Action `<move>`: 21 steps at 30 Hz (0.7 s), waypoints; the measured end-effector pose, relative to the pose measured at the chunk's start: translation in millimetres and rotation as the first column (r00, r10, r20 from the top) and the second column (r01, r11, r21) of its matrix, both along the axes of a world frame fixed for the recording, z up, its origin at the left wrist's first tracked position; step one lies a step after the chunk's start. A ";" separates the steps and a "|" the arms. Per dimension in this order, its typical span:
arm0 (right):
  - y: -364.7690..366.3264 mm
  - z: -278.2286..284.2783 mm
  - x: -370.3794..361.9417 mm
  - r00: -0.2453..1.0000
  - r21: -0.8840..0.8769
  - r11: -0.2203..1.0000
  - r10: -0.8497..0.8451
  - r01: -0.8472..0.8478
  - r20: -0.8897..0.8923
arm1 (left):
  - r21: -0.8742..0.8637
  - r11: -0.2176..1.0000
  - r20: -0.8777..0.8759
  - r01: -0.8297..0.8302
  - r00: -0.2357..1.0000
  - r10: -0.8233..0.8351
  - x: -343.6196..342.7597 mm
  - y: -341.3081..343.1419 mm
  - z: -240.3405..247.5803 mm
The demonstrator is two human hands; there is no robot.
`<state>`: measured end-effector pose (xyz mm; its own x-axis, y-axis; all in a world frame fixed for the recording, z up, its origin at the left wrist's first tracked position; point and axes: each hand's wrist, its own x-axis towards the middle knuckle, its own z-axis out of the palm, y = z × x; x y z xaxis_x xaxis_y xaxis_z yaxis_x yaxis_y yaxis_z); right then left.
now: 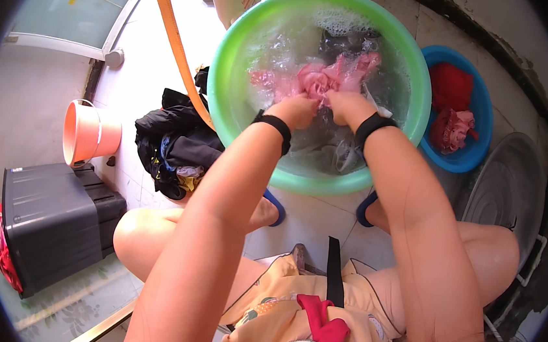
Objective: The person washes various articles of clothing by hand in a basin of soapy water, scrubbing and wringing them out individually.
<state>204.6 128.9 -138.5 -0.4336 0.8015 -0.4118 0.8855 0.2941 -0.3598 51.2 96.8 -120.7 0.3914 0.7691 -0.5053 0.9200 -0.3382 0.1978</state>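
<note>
A large green basin [217, 111] of soapy water sits in front of me. Both hands are over its middle, gripping a wet pink garment [318, 77] that is bunched at its centre and spreads out to both sides. My left hand [297, 111] is closed on its near left part, and my right hand [348, 107] is closed on it just to the right, the two almost touching. Dark and greyish cloth [331, 147] lies in the water beneath them. Foam [342, 22] floats at the far side. My fingertips are partly hidden in the folds.
Right of the basin stands a blue tub [461, 160] with red and pink clothes. A grey metal basin [507, 191] leans nearby. At left are a dark clothes pile [182, 140], a pink bucket [91, 132], a black box [54, 223], an orange hose [177, 45] and a bottle [231, 1].
</note>
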 end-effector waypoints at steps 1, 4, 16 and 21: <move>-1.9 -37.5 3.8 0.982 -0.075 0.979 -0.184 0.187 0.050 | -0.117 0.993 -0.048 0.025 0.998 -0.030 14.0 3.3 -6.1; -34.5 -13.9 -21.8 0.964 -0.070 0.989 0.142 -0.129 0.226 | -0.289 0.956 -0.235 0.041 0.966 -0.112 3.9 -24.6 -6.5; 56.2 117.4 20.3 0.905 -0.139 0.990 -0.035 -0.027 -0.424 | -0.255 0.822 0.320 -0.509 0.758 0.568 -146.8 11.2 114.5; 89.4 224.9 42.7 0.399 0.035 0.998 0.013 0.048 -0.917 | 0.066 0.763 0.784 -0.643 0.506 0.358 -119.8 9.0 215.3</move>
